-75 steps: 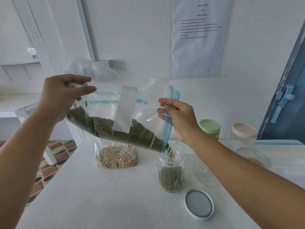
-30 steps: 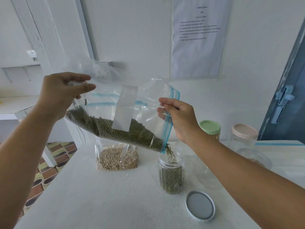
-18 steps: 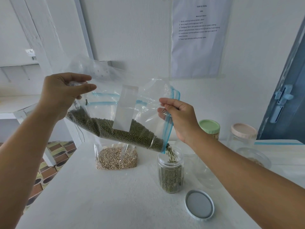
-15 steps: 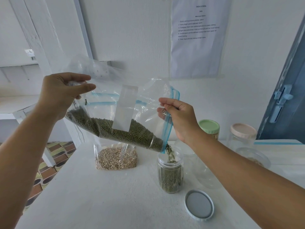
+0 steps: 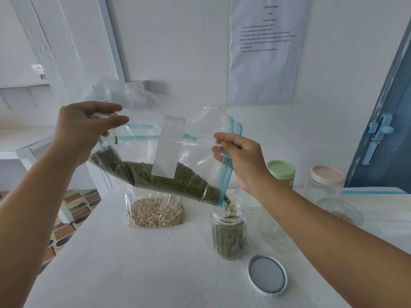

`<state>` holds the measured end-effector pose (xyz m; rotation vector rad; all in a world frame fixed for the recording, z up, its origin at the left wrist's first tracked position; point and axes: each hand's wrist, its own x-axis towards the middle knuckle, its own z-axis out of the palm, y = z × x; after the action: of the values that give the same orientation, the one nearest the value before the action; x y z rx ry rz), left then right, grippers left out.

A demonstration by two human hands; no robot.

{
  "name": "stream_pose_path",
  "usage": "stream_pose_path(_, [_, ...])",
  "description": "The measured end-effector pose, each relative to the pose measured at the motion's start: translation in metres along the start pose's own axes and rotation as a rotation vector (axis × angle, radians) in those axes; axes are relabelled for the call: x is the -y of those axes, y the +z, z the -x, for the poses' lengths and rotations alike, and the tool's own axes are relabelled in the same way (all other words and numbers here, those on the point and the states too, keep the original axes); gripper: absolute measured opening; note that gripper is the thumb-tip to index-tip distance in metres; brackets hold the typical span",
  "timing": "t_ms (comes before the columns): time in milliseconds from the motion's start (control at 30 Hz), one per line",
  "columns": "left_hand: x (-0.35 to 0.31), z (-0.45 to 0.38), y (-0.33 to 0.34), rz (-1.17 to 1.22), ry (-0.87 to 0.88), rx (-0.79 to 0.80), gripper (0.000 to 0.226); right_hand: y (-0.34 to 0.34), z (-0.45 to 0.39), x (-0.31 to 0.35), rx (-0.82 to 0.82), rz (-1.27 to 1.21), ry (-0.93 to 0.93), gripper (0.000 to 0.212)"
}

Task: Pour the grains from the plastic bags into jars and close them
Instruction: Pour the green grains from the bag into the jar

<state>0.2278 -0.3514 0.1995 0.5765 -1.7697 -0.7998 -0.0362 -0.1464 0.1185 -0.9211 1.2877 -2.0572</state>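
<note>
Rising since before: beans (image 5: 229, 238) in jar (image 5: 229, 221).

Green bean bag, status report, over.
Both hands, left and right, grip the green bean bag. Beans streaming into open jar, partly full. Lid lies beside; nothing blocking.

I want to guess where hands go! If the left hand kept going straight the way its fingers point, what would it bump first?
The left hand points rightward across the plastic bag it pinches. Going on, it would probably meet the right hand holding the bag's mouth, though depth is hard to judge.
</note>
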Motion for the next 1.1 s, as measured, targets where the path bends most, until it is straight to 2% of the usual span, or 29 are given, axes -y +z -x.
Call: stream_pose_path(1100, [-0.010, -0.005, 0.004, -0.018, 0.002, 0.006, 0.030, -0.001, 0.000, 0.001, -0.014, -0.028, 0.003, 0.025])
